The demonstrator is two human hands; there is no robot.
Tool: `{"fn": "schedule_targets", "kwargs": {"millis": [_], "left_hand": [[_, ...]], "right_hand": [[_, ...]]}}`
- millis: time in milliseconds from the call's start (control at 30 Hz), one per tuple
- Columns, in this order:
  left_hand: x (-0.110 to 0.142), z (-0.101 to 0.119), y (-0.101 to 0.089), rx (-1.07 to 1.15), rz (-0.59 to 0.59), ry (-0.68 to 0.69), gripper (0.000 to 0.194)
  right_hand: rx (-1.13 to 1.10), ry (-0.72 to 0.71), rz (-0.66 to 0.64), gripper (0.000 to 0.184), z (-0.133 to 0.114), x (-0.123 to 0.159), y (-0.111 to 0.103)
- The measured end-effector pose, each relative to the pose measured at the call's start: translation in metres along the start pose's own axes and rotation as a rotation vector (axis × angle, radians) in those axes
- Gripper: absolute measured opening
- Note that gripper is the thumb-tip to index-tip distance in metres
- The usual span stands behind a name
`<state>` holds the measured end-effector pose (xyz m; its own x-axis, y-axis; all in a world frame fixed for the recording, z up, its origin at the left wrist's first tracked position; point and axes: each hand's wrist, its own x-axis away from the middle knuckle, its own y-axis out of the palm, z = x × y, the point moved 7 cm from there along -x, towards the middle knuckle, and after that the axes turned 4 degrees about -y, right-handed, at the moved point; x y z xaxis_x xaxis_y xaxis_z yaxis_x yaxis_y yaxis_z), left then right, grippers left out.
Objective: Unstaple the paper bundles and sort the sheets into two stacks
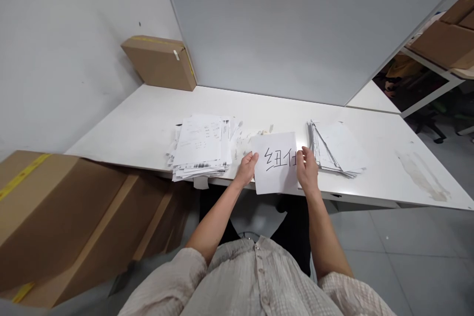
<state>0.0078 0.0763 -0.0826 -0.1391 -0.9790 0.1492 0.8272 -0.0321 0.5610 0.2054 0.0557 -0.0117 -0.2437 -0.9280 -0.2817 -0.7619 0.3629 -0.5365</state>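
A white sheet of paper [276,177] with large handwritten black characters is held up at the table's front edge. My left hand [246,170] grips its left side between thumb and fingers. On the opposite side, my right hand [307,170] is closed at the paper's edge, its fingers covering part of the last character. Left of the sheet lies a thick, uneven stack of papers [202,140], the top one bearing faint writing. To the right, close to my right hand, is a thinner stack of papers [335,145], partly fanned out.
The white table [381,153] has dark stains at its right end. A grey panel [274,29] rises behind it. One cardboard box [163,64] stands at the back left; larger cardboard boxes [74,207] crowd the near left. More boxes [444,42] sit on a shelf at right.
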Motion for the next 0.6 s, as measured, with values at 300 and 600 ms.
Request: {"fn": "schedule_targets", "kwargs": {"millis": [300,600], "left_hand": [[0.032,0.093,0.052,-0.355,-0.112,0.364,0.039],[0.026,0.064,0.033,-0.377,-0.045,0.353,0.038]], "right_hand": [[-0.556,-0.024,-0.073,0.029,-0.031,0.001,-0.014],[-0.550,-0.022,-0.095,0.032,-0.008,0.009,0.018]]}}
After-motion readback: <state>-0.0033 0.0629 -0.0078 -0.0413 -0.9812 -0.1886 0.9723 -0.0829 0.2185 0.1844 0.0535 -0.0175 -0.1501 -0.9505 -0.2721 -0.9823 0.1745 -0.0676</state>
